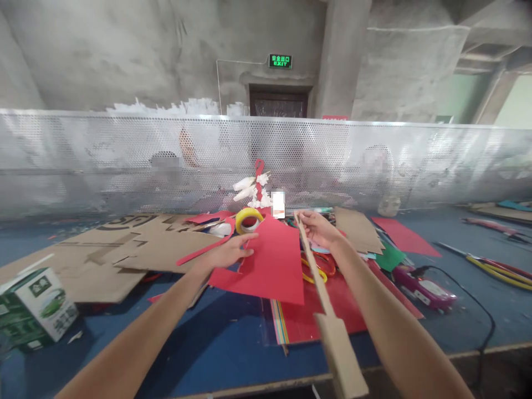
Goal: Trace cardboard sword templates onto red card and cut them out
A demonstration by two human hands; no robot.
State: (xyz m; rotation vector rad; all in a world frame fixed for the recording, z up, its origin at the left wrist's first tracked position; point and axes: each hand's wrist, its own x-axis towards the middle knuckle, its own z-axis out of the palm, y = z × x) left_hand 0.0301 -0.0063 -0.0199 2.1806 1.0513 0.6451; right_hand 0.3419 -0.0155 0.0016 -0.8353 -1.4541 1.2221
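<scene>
A sheet of red paper (276,260) with a cut-out at its left edge lies over the pile in front of me. My left hand (230,252) reaches onto its left side, fingers apart, index finger and thumb touching the paper. In my right hand (316,227) is the narrow far end of a long cardboard piece (313,266), pinched between the fingers. That piece runs back toward me and widens into a thick block (343,354) at its near end. Yellow-handled scissors (310,271) lie partly hidden behind the strip.
Yellow tape (247,220), white flowers on a red stem (260,191) and a small lit screen (278,205) stand behind. Cardboard sheets (166,246) and a milk carton (39,307) are left. Red paper packs (349,305), a purple corded device (424,288) and pliers-like tool (494,269) lie right.
</scene>
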